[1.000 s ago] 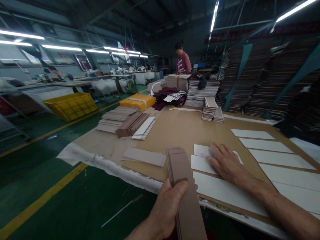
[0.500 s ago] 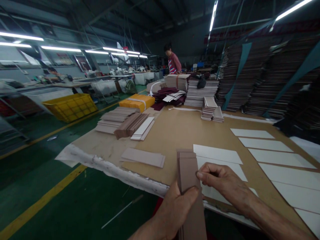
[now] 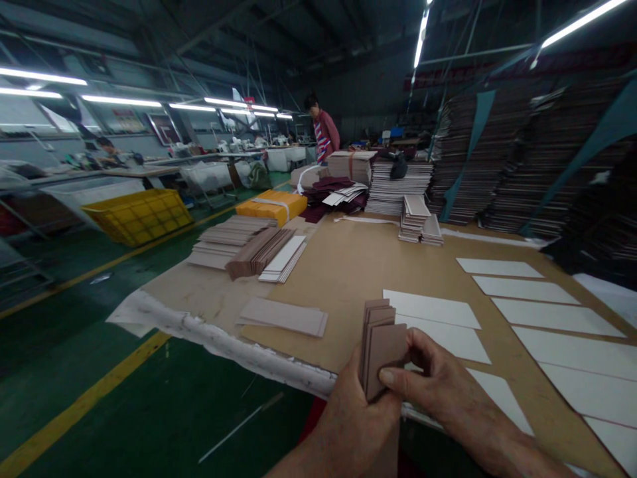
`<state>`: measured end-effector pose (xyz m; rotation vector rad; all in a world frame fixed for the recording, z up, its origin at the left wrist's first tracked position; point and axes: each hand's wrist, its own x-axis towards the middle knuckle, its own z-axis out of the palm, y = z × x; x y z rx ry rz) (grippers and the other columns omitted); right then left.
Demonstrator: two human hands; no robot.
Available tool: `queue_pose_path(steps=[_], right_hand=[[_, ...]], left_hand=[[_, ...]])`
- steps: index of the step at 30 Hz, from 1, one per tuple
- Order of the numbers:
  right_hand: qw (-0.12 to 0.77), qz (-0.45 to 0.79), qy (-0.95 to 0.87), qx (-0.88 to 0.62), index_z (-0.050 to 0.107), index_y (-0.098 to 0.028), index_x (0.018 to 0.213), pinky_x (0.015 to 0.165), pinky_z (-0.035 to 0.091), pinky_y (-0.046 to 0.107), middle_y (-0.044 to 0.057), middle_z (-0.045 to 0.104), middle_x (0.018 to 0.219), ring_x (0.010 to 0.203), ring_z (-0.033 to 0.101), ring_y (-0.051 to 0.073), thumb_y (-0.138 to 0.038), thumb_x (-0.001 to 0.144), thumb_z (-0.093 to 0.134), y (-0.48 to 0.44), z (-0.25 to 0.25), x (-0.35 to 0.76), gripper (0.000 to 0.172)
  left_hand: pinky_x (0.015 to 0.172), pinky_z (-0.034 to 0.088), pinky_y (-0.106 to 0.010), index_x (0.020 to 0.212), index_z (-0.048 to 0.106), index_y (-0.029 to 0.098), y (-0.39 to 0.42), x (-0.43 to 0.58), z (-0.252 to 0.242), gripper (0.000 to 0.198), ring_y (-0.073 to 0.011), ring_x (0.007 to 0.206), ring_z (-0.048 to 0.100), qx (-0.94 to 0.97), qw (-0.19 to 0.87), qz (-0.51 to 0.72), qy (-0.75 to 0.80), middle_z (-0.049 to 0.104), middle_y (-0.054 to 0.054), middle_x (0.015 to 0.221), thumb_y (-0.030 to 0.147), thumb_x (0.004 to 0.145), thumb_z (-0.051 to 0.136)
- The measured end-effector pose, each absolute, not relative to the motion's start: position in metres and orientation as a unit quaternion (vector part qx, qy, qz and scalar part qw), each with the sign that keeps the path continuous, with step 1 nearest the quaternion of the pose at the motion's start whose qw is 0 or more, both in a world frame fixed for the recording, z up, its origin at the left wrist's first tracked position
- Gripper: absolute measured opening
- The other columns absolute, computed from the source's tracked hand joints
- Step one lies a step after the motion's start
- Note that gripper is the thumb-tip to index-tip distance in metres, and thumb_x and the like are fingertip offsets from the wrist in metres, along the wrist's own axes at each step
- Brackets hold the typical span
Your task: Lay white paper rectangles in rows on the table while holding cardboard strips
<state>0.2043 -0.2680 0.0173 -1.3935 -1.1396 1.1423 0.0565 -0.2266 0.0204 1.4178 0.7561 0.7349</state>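
Note:
My left hand (image 3: 351, 425) grips a stack of brown cardboard strips (image 3: 379, 345) from below, just over the table's near edge. My right hand (image 3: 438, 385) pinches the front strip of that stack between thumb and fingers. White rectangular sheets (image 3: 432, 308) lie in rows on the brown paper-covered table (image 3: 348, 265) to the right of my hands. A small flat pile of brown strips (image 3: 283, 316) lies on the table to the left of the held stack.
Piles of brown and white strips (image 3: 249, 249), a yellow bundle (image 3: 271, 206) and tall board stacks (image 3: 398, 182) sit farther back. A person in a red top (image 3: 322, 129) stands at the far end. A yellow crate (image 3: 137, 216) sits on the green floor, left.
My right hand left the white sheets on the table and came to the stack, taking hold of its front strip. The far person walked left.

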Motion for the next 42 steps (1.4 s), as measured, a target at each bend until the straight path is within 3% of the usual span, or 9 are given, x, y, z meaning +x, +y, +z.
queue_pose_path(steps=[4, 8, 13, 17, 20, 29, 34, 38, 42], right_hand=[[0.483, 0.487, -0.478, -0.549, 0.067, -0.023, 0.103, 0.098, 0.047, 0.039, 0.005, 0.069, 0.11, 0.109, 0.062, 0.026, -0.045, 0.087, 0.07, -0.271, 0.023, 0.202, 0.029], [0.474, 0.495, -0.444, -0.576, 0.069, -0.023, 0.11, 0.084, 0.053, 0.039, 0.004, 0.073, 0.103, 0.093, 0.068, 0.026, -0.057, 0.089, 0.063, -0.265, 0.043, 0.235, 0.041], [0.409, -0.037, -0.563, -0.717, 0.073, -0.021, 0.086, 0.067, 0.044, 0.032, 0.003, 0.068, 0.078, 0.077, 0.063, 0.024, -0.048, 0.092, 0.057, -0.217, 0.073, 0.319, 0.032], [0.146, -0.178, -0.679, -0.697, 0.073, -0.021, 0.107, 0.076, 0.042, 0.031, 0.009, 0.067, 0.102, 0.096, 0.06, 0.024, -0.03, 0.103, 0.044, -0.167, 0.065, 0.344, 0.031], [0.028, -0.148, -0.704, -0.694, 0.073, -0.019, 0.102, 0.075, 0.041, 0.03, 0.011, 0.065, 0.103, 0.098, 0.058, 0.024, -0.022, 0.102, 0.046, -0.142, 0.04, 0.333, 0.028], [0.001, -0.046, -0.721, -0.692, 0.068, -0.014, 0.094, 0.088, 0.047, 0.038, 0.007, 0.063, 0.101, 0.099, 0.059, 0.023, -0.015, 0.1, 0.051, -0.126, -0.007, 0.323, 0.018], [0.069, 0.066, -0.725, -0.682, 0.071, -0.016, 0.09, 0.087, 0.046, 0.033, 0.01, 0.066, 0.099, 0.096, 0.063, 0.024, -0.016, 0.094, 0.05, -0.137, 0.013, 0.316, 0.021], [0.156, 0.195, -0.729, -0.637, 0.07, -0.021, 0.098, 0.08, 0.049, 0.028, 0.005, 0.069, 0.096, 0.091, 0.065, 0.02, -0.043, 0.105, 0.033, -0.173, 0.028, 0.278, 0.043], [0.292, 0.442, -0.636, -0.561, 0.066, -0.02, 0.079, 0.065, 0.044, 0.027, 0.001, 0.062, 0.072, 0.069, 0.059, 0.017, -0.068, 0.093, 0.048, -0.208, 0.026, 0.24, 0.053]], left_hand=[[0.099, 0.052, -0.038, 0.123, 0.067, 0.018, -0.226, 0.052, 0.021, 0.042, -0.0271, 0.108, 0.069, 0.553, 0.69, 0.306, 0.353, 0.074, -0.009, 0.118, 0.026, 0.082, 0.073], [0.071, 0.058, -0.034, 0.11, 0.07, 0.014, -0.221, 0.036, 0.015, 0.042, -0.0226, 0.072, 0.072, 0.367, 0.802, 0.268, 0.388, 0.076, -0.009, 0.087, 0.039, 0.078, 0.077], [0.06, 0.056, -0.028, 0.101, 0.071, 0.012, -0.21, 0.025, 0.006, 0.035, -0.0186, 0.062, 0.069, 0.286, 0.8, 0.306, 0.429, 0.075, -0.009, 0.08, 0.04, 0.079, 0.075], [0.063, 0.057, -0.029, 0.103, 0.07, 0.011, -0.21, 0.029, 0.003, 0.037, -0.0198, 0.068, 0.071, 0.303, 0.788, 0.325, 0.426, 0.077, -0.013, 0.088, 0.039, 0.08, 0.076], [0.064, 0.058, -0.03, 0.105, 0.07, 0.012, -0.21, 0.029, 0.002, 0.042, -0.0214, 0.07, 0.072, 0.31, 0.786, 0.323, 0.427, 0.077, -0.014, 0.09, 0.04, 0.076, 0.081], [0.071, 0.059, -0.037, 0.118, 0.064, 0.016, -0.209, 0.025, 0.002, 0.056, -0.029, 0.081, 0.075, 0.305, 0.775, 0.326, 0.446, 0.077, -0.015, 0.099, 0.044, 0.073, 0.082], [0.067, 0.058, -0.036, 0.12, 0.061, 0.016, -0.212, 0.032, 0.006, 0.049, -0.027, 0.077, 0.073, 0.316, 0.774, 0.313, 0.45, 0.076, -0.013, 0.099, 0.041, 0.08, 0.074], [0.072, 0.056, -0.034, 0.117, 0.063, 0.015, -0.212, 0.039, 0.012, 0.043, -0.0261, 0.082, 0.073, 0.357, 0.772, 0.307, 0.426, 0.076, -0.012, 0.098, 0.04, 0.083, 0.069], [0.081, 0.054, -0.033, 0.117, 0.065, 0.015, -0.214, 0.047, 0.016, 0.038, -0.0243, 0.087, 0.071, 0.406, 0.744, 0.32, 0.423, 0.076, -0.008, 0.099, 0.037, 0.086, 0.064]])
